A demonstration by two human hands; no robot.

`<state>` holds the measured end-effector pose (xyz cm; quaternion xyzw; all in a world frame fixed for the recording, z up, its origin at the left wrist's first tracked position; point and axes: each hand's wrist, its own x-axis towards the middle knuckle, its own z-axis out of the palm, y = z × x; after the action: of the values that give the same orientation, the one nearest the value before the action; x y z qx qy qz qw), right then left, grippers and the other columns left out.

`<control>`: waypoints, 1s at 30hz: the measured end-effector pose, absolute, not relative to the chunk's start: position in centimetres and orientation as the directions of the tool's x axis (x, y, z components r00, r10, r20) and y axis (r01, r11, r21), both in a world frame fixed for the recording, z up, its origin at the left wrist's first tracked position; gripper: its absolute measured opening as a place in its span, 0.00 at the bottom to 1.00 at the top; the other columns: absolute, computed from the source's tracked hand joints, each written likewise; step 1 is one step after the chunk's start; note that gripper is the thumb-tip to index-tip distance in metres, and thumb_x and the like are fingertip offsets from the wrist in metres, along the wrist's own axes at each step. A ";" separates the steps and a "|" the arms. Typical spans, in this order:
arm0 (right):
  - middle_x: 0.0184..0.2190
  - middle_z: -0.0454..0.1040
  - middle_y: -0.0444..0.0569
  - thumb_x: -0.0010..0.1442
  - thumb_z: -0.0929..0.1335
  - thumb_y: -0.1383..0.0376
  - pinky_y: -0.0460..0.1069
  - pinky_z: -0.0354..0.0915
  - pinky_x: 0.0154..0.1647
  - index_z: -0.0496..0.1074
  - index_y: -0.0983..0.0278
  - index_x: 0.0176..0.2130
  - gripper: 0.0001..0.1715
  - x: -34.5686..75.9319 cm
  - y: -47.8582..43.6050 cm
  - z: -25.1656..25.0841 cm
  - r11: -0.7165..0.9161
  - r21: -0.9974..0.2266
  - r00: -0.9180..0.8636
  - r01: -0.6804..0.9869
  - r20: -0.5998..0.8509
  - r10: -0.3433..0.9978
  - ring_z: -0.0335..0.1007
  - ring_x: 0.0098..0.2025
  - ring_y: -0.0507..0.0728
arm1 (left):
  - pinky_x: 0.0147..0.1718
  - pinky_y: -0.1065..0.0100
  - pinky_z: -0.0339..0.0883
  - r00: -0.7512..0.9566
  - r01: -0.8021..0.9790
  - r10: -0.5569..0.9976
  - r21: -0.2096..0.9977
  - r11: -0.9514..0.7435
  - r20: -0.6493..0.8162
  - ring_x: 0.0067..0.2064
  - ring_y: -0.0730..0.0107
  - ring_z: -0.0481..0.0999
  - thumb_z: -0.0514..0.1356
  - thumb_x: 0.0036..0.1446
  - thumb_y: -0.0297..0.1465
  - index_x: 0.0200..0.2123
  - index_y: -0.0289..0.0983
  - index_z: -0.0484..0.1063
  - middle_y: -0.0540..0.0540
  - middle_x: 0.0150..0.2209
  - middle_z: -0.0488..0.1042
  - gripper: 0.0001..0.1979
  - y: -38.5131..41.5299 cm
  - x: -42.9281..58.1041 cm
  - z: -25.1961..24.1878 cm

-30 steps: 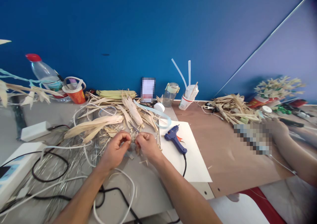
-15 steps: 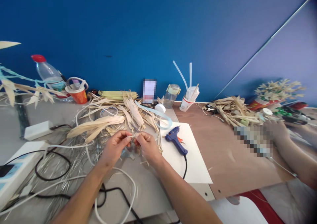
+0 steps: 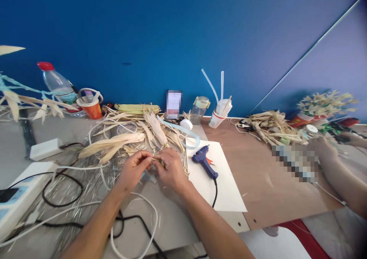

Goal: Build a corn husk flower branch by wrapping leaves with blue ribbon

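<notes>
My left hand is closed in a pinch, with thumb and forefinger on one end of a thin pale strip. Fingertip to fingertip with it, my right hand is curled over the strip's other end and hides most of it. The strip is too small to name for sure. Just beyond both hands lies a heap of dry corn husks. To the right, a blue hot glue gun rests on a white sheet of paper.
At left are a power strip, looped cables and a bundle of thin wires. A red-capped bottle, an orange cup, a phone and a cup with tubes line the wall. A co-worker's hand is at right.
My right hand has rolled over, its fingers now curling further across the pale strip. My left hand keeps its pinch almost in place. The glue gun stays where it was.
</notes>
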<state>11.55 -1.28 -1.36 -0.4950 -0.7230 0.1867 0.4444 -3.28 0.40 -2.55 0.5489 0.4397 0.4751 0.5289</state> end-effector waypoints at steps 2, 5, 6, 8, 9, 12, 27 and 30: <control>0.29 0.73 0.49 0.54 0.67 0.70 0.52 0.60 0.42 0.75 0.63 0.30 0.05 11.5 -1.2 -1.5 0.435 -0.703 -0.113 0.563 0.456 0.883 0.66 0.36 0.57 | 0.26 0.72 0.60 0.161 -0.021 0.985 0.998 -0.051 0.054 0.25 0.75 0.65 0.62 0.50 0.34 0.31 0.35 0.72 0.52 0.23 0.69 0.07 0.4 -3.4 -2.6; 0.28 0.73 0.49 0.54 0.67 0.70 0.51 0.61 0.41 0.75 0.64 0.29 0.05 11.8 -1.0 -1.4 0.429 -0.759 -0.056 0.491 0.463 0.884 0.67 0.36 0.56 | 0.28 0.71 0.60 0.097 -0.062 0.993 0.996 -0.059 0.065 0.26 0.74 0.66 0.61 0.50 0.34 0.33 0.35 0.74 0.51 0.24 0.70 0.09 0.6 -3.7 -2.7; 0.28 0.73 0.48 0.54 0.67 0.69 0.50 0.61 0.40 0.75 0.64 0.29 0.06 12.0 -0.9 -1.3 0.429 -0.782 -0.054 0.451 0.456 0.888 0.68 0.35 0.56 | 0.27 0.71 0.60 0.050 -0.087 0.996 0.994 -0.067 0.071 0.26 0.75 0.66 0.61 0.51 0.34 0.34 0.35 0.73 0.51 0.25 0.70 0.09 0.8 -3.9 -2.8; 0.27 0.73 0.47 0.55 0.67 0.69 0.49 0.62 0.40 0.75 0.64 0.28 0.07 12.4 -0.8 -1.0 0.439 -0.812 -0.114 0.385 0.430 0.895 0.68 0.35 0.55 | 0.26 0.72 0.59 -0.074 -0.130 0.994 0.988 -0.089 0.079 0.24 0.76 0.65 0.59 0.51 0.33 0.36 0.36 0.73 0.52 0.26 0.69 0.09 1.1 -4.2 -2.8; 0.27 0.74 0.47 0.55 0.67 0.69 0.49 0.62 0.40 0.75 0.64 0.27 0.07 12.6 -0.8 -0.9 0.446 -0.813 -0.169 0.374 0.413 0.895 0.69 0.34 0.54 | 0.26 0.72 0.59 -0.139 -0.133 0.987 0.986 -0.097 0.078 0.24 0.77 0.65 0.59 0.50 0.33 0.36 0.37 0.72 0.53 0.26 0.69 0.09 1.3 -4.4 -2.9; 0.28 0.75 0.46 0.54 0.68 0.70 0.48 0.60 0.41 0.75 0.63 0.26 0.07 12.6 -1.0 -0.7 0.455 -0.762 -0.321 0.462 0.335 0.886 0.69 0.35 0.54 | 0.25 0.72 0.57 -0.278 -0.024 0.957 0.996 -0.088 0.078 0.24 0.75 0.65 0.58 0.48 0.30 0.34 0.37 0.72 0.53 0.23 0.68 0.08 1.6 -4.8 -2.8; 0.29 0.72 0.51 0.53 0.68 0.66 0.55 0.51 0.41 0.75 0.64 0.25 0.07 10.0 -3.0 -2.1 0.553 -0.367 -0.519 0.748 0.195 0.832 0.58 0.39 0.59 | 0.16 0.74 0.49 -0.291 0.064 0.957 0.997 0.036 -0.016 0.16 0.79 0.55 0.58 0.44 0.32 0.36 0.36 0.72 0.56 0.19 0.66 0.12 1.5 -4.6 -2.4; 0.26 0.74 0.49 0.52 0.68 0.70 0.54 0.51 0.41 0.74 0.64 0.23 0.08 10.3 -2.7 -1.9 0.502 -0.493 -0.444 0.711 0.240 0.863 0.61 0.38 0.58 | 0.16 0.74 0.49 -0.299 0.063 0.954 0.997 0.039 -0.018 0.15 0.80 0.56 0.59 0.45 0.32 0.36 0.36 0.72 0.55 0.19 0.66 0.13 1.5 -4.7 -2.3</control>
<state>10.30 -2.71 -1.86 -0.4717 -0.8341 0.1620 0.2356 -4.67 1.47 -2.31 0.4282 0.5935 0.5453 0.4087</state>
